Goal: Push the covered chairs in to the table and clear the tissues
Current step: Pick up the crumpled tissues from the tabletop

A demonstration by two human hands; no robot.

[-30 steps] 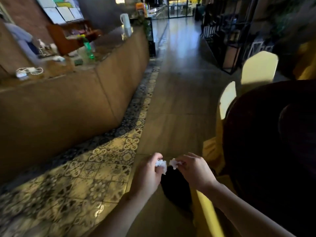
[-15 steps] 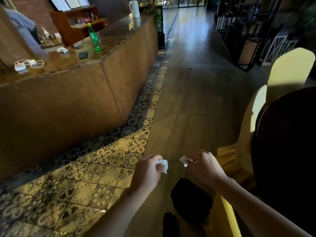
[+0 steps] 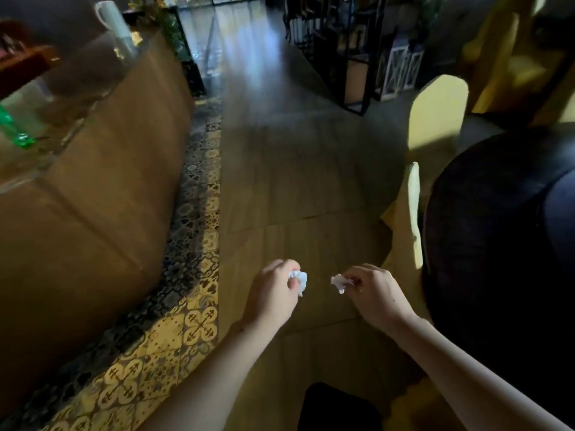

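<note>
Two crumpled white tissues, both held in the air over the wood floor [image 3: 295, 169], low centre of the view. Left tissue [image 3: 299, 279] is balled in the left hand [image 3: 273, 293], fingers [image 3: 287, 266] curled tight around it, only a bit of white showing past the thumb. Right tissue [image 3: 338, 283] is smaller, pinched at the tips of the right hand [image 3: 375, 293], fingers [image 3: 354, 275] together on it, most of the wad sticking out toward the left. The two tissues are near each other but apart, not touching. Both bare forearms come in from the bottom edge. Just right of the right hand is a dark round desk [image 3: 497, 244], in shadow, its top hard to read. A yellow covered chair [image 3: 412, 213] sits tight against the desk's left edge, seen edge-on; a second covered chair [image 3: 437, 110] stands behind it at the far side of the desk. More yellow fabric upper right, blurred. On the left a long wooden counter [image 3: 102, 188] with a green bottle [image 3: 12, 129] and a white jug [image 3: 113, 23] on top, blurred. Patterned tile strip [image 3: 193, 325] runs along the counter base. Black metal rack [image 3: 336, 51] in the background. Dark shape at bottom centre, cannot tell what it is.
</note>
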